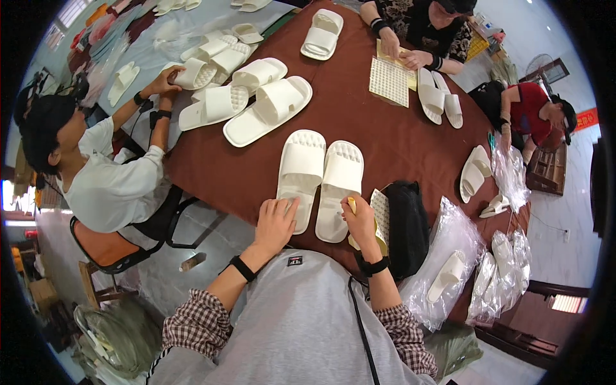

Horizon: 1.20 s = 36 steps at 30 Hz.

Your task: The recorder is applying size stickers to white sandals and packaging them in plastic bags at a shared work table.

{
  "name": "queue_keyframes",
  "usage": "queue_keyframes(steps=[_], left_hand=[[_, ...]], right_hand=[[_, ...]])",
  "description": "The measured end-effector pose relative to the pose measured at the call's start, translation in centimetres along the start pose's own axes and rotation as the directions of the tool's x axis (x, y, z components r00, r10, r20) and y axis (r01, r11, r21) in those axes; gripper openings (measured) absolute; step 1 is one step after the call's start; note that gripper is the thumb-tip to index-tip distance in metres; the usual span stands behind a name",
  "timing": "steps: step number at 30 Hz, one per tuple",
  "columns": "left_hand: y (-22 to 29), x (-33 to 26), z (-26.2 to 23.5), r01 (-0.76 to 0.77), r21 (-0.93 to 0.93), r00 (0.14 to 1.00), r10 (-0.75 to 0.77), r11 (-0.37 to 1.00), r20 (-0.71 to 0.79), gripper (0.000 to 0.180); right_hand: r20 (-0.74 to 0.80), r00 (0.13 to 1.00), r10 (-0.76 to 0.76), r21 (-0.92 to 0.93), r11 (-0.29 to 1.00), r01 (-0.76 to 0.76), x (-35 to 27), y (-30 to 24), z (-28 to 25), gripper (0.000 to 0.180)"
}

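Two white slippers lie side by side before me, toes pointing away. My left hand (276, 224) rests on the heel end of the left slipper (303, 157), its fingers laid over the insole and a little apart. Over the heel of the right slipper (343, 170) is my right hand (360, 223), closed in a pinch on a small yellow piece (351, 204); its exact kind is too small to tell. Beside that hand lies a sheet of small stickers (380, 210) with yellow backing, partly hidden by the hand and a black bag (407, 228).
More white slippers (269, 102) lie at the left of the brown-covered table (212, 149). A person (102, 167) on the left handles slippers; another across handles a sticker sheet (389, 82). Clear plastic bags (443, 256) with slippers lie right, near a person in red (532, 115).
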<state>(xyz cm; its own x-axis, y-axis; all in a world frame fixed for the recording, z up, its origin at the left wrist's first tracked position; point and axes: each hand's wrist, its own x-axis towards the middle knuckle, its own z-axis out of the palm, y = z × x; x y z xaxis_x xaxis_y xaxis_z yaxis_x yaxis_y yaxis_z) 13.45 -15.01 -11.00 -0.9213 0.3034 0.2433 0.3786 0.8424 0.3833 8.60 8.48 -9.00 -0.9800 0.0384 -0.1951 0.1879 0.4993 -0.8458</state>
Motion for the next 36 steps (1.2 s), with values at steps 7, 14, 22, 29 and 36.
queue_keyframes(steps=[7,14,22,29,36], left_hand=[[0.2,0.8,-0.8,0.010,0.080,0.995,-0.018,0.997,0.102,0.059],[2.4,2.3,0.6,-0.183,-0.109,0.973,0.196,0.977,0.125,0.050],[3.6,2.7,1.8,-0.336,-0.126,0.927,0.352,0.933,0.132,0.042],[3.6,2.5,1.5,-0.342,-0.044,0.928,0.344,0.939,0.142,0.041],[3.8,2.4,1.4,-0.332,-0.035,0.928,0.333,0.943,0.167,0.043]], right_hand=[[-0.039,0.971,-0.237,-0.365,0.908,0.207,-1.8,1.4,-0.1,0.010],[-0.014,0.956,-0.294,-0.519,0.819,0.245,-1.5,1.6,0.6,0.012],[0.070,0.940,-0.333,-0.566,0.763,0.313,-0.7,1.7,0.5,0.016],[0.223,0.914,-0.339,-0.561,0.722,0.405,-0.1,1.3,-0.5,0.021],[0.178,0.912,-0.370,-0.466,0.785,0.409,-2.5,1.2,-0.9,0.023]])
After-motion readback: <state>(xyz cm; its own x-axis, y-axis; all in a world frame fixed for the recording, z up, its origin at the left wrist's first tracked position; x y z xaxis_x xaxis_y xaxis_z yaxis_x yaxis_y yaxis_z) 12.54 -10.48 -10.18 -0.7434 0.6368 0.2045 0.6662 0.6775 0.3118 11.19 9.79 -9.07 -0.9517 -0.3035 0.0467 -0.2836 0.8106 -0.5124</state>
